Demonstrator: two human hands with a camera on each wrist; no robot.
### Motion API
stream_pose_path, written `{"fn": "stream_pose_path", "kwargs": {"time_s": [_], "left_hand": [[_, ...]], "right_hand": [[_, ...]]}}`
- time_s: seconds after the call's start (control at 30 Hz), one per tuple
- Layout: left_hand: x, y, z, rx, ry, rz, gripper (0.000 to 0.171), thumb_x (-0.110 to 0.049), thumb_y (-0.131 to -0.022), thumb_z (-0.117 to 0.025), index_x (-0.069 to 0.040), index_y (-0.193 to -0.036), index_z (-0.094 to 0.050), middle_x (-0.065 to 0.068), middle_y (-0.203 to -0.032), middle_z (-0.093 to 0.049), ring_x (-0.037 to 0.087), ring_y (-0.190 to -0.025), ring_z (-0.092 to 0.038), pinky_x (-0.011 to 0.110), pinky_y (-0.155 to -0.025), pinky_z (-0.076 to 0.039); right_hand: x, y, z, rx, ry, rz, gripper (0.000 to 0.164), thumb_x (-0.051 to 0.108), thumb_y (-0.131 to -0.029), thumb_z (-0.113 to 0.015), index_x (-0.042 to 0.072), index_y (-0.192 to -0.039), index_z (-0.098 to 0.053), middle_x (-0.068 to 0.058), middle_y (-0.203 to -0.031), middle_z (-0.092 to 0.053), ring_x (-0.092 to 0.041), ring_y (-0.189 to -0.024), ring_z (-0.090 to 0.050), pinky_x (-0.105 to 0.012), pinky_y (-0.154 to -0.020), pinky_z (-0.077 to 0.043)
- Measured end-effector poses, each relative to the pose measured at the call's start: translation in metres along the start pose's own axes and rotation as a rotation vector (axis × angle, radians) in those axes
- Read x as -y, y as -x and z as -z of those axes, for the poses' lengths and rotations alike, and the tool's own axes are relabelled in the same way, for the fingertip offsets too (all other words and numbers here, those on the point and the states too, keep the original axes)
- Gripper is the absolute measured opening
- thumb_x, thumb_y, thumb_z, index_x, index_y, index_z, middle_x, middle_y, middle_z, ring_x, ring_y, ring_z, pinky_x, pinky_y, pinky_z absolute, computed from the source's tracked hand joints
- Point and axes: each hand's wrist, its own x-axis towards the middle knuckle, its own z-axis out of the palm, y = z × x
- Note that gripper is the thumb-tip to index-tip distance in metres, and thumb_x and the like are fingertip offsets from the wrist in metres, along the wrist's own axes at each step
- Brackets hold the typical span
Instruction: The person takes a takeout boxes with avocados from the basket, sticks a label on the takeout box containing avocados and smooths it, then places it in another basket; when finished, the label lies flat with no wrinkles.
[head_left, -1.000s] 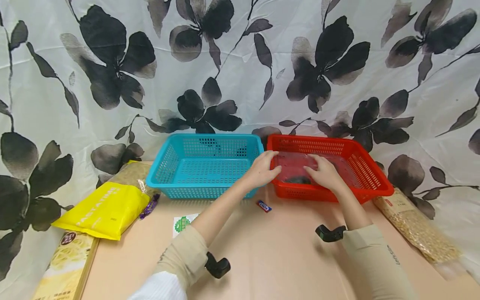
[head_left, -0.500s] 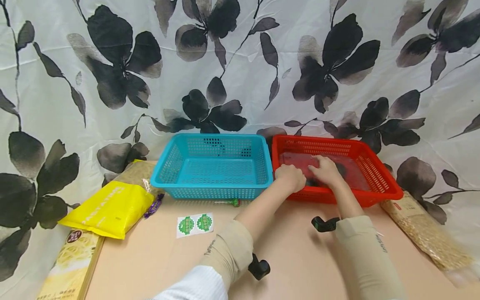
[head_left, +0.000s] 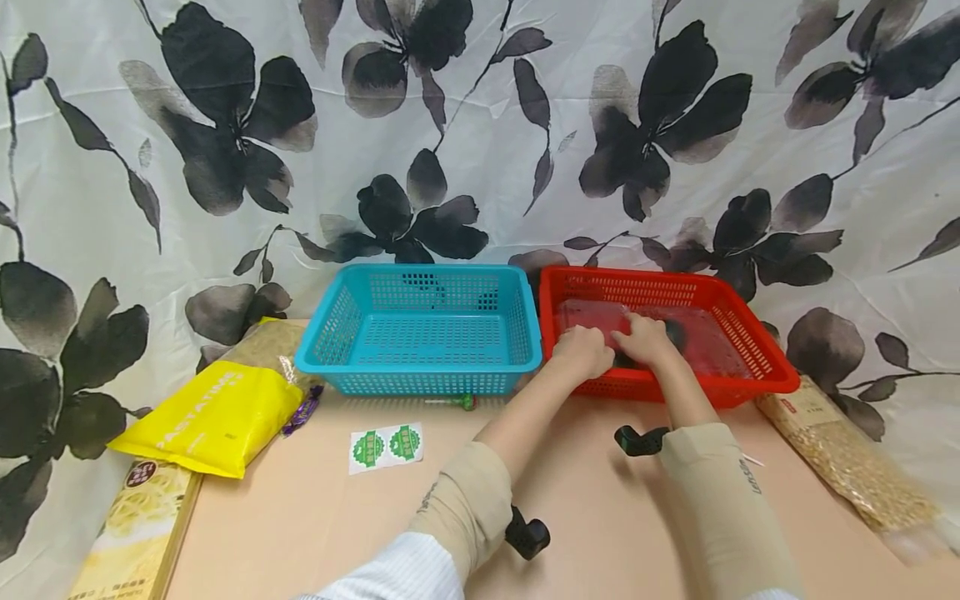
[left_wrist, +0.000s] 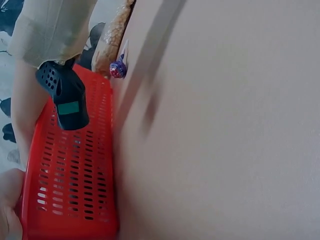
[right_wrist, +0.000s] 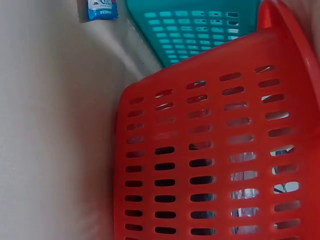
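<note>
My left hand (head_left: 585, 354) bends over the near left side of the red basket (head_left: 750, 367), its fingers curled and their tips hidden. Just right of it, my right hand (head_left: 645, 340) reaches over the same near rim with its thumb toward the left hand; its fingers are mostly hidden. Under and behind both hands, a flat clear plastic package (head_left: 592, 313) with a dark patch lies in the basket. Whether either hand pinches the package cannot be made out. The left wrist view catches part of the left hand (left_wrist: 10, 205) at the basket's rim.
A turquoise basket (head_left: 431, 337) stands to the left. Left of it lie a yellow bag (head_left: 217, 417), a noodle box (head_left: 135, 525) and a purple-wrapped sweet (head_left: 303, 410). Nearby are stickers (head_left: 386, 448) and a green lollipop (head_left: 467, 402). A grain bag (head_left: 847, 458) lies right; a lollipop (left_wrist: 118, 69) lies near it.
My left hand has moved right from the gap between the baskets to over the red basket's near rim, and its fingers have curled. My right hand has stayed about the same place.
</note>
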Motion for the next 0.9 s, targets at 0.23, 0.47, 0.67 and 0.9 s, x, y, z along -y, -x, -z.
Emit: {"fn": "stream_pose_path", "kwargs": {"time_s": [0.23,0.47,0.67,0.9], "left_hand": [[0.003,0.004,0.0,-0.085,0.132,0.022,0.023,-0.03,-0.079,-0.061,-0.012,-0.094,-0.063,0.004,-0.082,-0.055,0.018,-0.073,-0.047,0.027,-0.054,-0.046],[0.012,0.013,0.017,-0.235,0.114,-0.124,0.021,-0.026,-0.082,-0.057,-0.008,-0.093,-0.061,0.006,-0.085,-0.055,0.016,-0.07,-0.051,0.024,-0.061,-0.05],[0.03,0.034,0.059,-0.342,0.211,-0.288,0.032,-0.021,-0.086,-0.051,-0.003,-0.111,-0.059,0.012,-0.111,-0.057,0.018,-0.091,-0.057,0.028,-0.077,-0.05],[0.07,0.095,0.096,-0.324,0.357,-0.406,0.041,-0.021,-0.087,-0.049,-0.005,-0.125,-0.051,0.015,-0.135,-0.04,0.018,-0.105,-0.057,0.019,-0.062,-0.049]], "right_hand": [[-0.002,0.002,0.002,-0.115,-0.082,0.022,0.058,0.024,-0.088,-0.046,-0.007,-0.134,-0.029,-0.031,-0.131,-0.036,-0.048,-0.116,-0.033,-0.058,-0.097,-0.024],[0.0,0.011,0.013,-0.332,-0.246,0.017,0.053,0.026,-0.087,-0.047,0.001,-0.133,-0.038,-0.026,-0.13,-0.04,-0.044,-0.115,-0.035,-0.056,-0.098,-0.024],[0.023,0.037,0.037,-0.444,-0.382,0.027,0.052,0.037,-0.086,-0.049,0.014,-0.132,-0.043,-0.019,-0.126,-0.048,-0.035,-0.104,-0.042,-0.051,-0.091,-0.035],[0.066,0.088,0.053,-0.467,-0.395,0.172,0.046,0.037,-0.086,-0.052,0.02,-0.129,-0.048,-0.012,-0.112,-0.057,-0.021,-0.087,-0.054,-0.036,-0.08,-0.048]]}}
